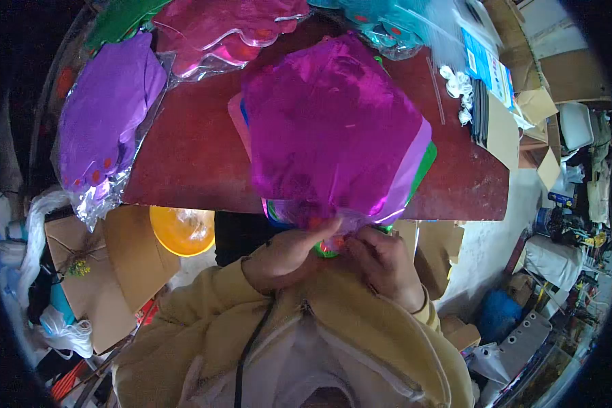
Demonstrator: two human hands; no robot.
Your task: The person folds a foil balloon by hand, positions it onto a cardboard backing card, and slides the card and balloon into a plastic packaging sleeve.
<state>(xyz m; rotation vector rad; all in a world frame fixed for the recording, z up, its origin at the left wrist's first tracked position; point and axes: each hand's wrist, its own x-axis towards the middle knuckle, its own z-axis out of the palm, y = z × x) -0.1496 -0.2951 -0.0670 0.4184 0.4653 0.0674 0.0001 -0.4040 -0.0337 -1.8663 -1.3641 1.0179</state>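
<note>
The left hand (282, 262) grips the near edge of the foil pile (333, 129), thumb on top; the right hand (391, 268) is curled just beside it, its pinch unreadable. Light, level fingers should avoid creasing the film. From the grip, the pile spreads forward over the red table (190, 156). The left fingers' undersides and the pile's lower layers are mostly hidden.

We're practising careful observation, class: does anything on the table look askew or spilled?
The magenta sheet lies askew over others: green sticks out at right, pink at left, so the pile looks uneven. The purple pack's crinkled clear wrapping droops over the table's edge. No spill shows.
</note>
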